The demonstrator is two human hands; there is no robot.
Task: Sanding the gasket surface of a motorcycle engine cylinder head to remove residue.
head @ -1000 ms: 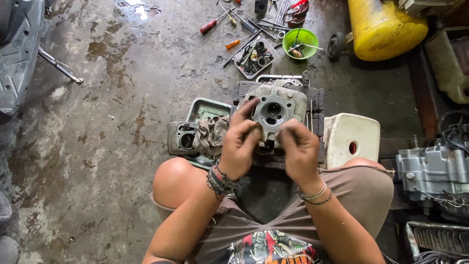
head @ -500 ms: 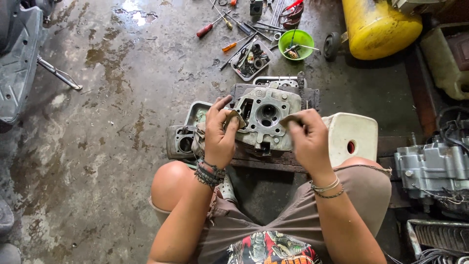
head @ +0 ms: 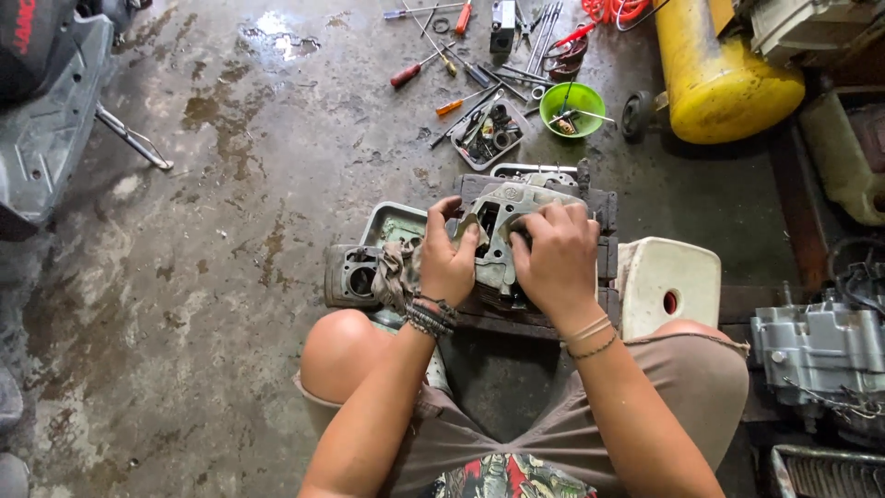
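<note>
Grey metal engine part (head: 502,242) sits on a dark block (head: 604,235), held between both hands: left hand (head: 447,263) grips its left edge with fingers curled over the top, right hand (head: 556,258) lies on its right half, fingers bent down and clamped on it, so the part lies under and between the fingers. Just left of the engine part: a grubby rag (head: 395,269) and a cylinder casting (head: 350,275); beyond it a green bowl (head: 572,109) and scattered screwdrivers (head: 419,66); right of it a white plastic container (head: 671,286).
</note>
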